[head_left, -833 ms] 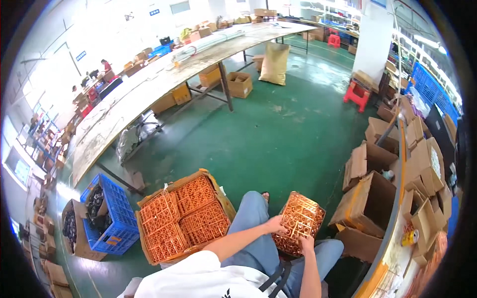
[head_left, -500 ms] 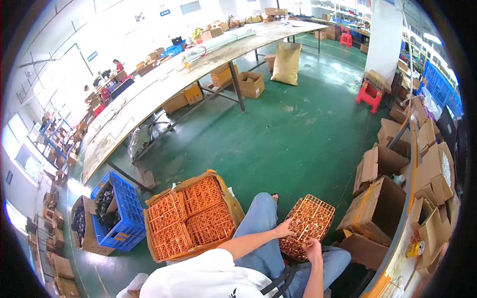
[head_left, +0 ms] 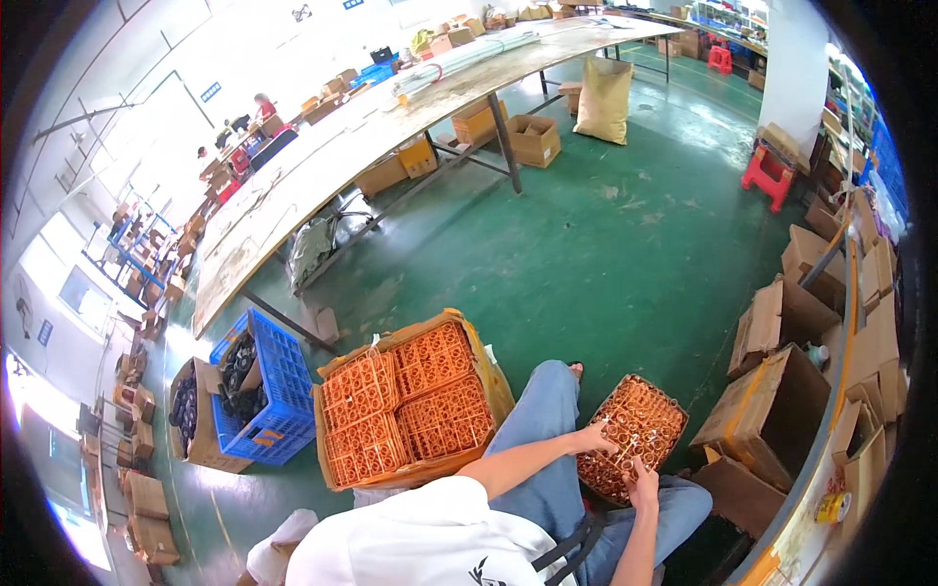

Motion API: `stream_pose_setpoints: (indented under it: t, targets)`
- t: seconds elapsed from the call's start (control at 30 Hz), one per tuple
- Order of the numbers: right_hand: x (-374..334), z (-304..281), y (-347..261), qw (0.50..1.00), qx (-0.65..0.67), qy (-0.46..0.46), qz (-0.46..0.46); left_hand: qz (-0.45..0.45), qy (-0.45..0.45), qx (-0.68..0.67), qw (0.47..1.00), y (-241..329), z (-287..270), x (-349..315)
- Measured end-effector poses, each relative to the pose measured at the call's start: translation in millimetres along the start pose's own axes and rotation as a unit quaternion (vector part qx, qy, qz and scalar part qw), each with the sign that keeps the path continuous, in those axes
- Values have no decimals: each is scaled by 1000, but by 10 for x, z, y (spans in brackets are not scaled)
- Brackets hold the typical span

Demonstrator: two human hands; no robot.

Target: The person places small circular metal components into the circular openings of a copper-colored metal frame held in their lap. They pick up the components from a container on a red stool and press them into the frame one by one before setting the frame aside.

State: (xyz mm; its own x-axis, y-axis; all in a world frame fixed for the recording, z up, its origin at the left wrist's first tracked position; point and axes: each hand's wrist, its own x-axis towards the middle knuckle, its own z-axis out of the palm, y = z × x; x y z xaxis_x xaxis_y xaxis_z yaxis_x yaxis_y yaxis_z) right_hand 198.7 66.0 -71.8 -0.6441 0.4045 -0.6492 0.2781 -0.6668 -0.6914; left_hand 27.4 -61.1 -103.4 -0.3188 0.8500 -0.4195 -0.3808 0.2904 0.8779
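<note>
Both my hands are over a container (head_left: 667,426) heaped with small copper-orange rings, between my legs. From the left, my left hand (head_left: 594,439) reaches in over the rings, its fingers bent together at the middle of the heap. Nearer to me, my right hand (head_left: 641,482) has its fingers pinched at the lower right of the heap. Whatever the fingers hold is too small to make out. Left of my leg stands an open carton (head_left: 499,376) packed with stacks of orange lattice frames (head_left: 445,418) bearing round parts.
Blue crates (head_left: 291,386) with dark bundles stand at the left. A long table (head_left: 391,127) crosses the far side, with a yellow sack (head_left: 604,101) beyond. Open cartons (head_left: 752,405) line the right, beside a bench (head_left: 806,498) holding a yellow can (head_left: 832,507). A red stool (head_left: 768,178) stands by the pillar.
The whole view has shifted, so everything sits further right and higher. The pale-edged orange lattice frame on top of the container no longer stands out; loose rings show there. My hands stay close together.
</note>
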Motion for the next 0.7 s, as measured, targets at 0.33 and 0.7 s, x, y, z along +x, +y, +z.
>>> stream_pose_setpoints:
  t: [0.33, 0.7]
  targets:
    - [13, -64, 36, 998, 7, -48, 33, -31, 5, 51, 998, -125, 6, 64]
    - [-54, -55, -2, 997, 68, -30, 29, -11, 41, 38, 998, -114, 56, 93]
